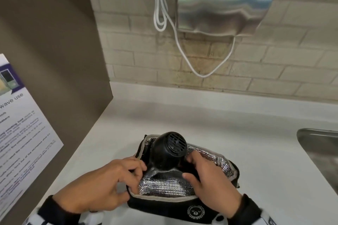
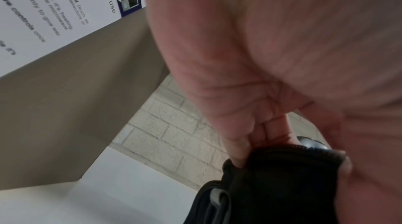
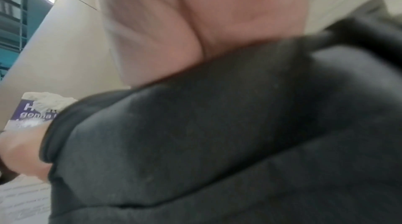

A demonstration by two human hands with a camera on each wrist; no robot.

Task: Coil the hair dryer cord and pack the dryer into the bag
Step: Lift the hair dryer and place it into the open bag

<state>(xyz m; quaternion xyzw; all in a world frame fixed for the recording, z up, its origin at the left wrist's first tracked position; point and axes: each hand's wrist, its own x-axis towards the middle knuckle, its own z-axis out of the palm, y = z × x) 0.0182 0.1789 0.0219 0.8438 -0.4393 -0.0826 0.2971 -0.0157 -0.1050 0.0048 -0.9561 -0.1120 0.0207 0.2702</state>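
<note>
Your bag (image 1: 182,204) sits on the desk (image 1: 228,124) right under both hands, mouth open, and it is soft: if you push down without bracing it, I'd expect it to slide or fold away from you. The dryer (image 1: 167,151) stands between your hands, its vented back end well above the rim, so it is only part way in and could tip out toward the far side. Your left hand (image 1: 102,184) pinches the near-left rim; lose that pinch and the opening may sag shut against the dryer body. Your right hand (image 1: 208,179) curls at the dryer's side, fingers into the bag, though whether it grips the dryer or the lining I cannot tell. The cord is hidden; a loose loop could snag the rim.
</note>
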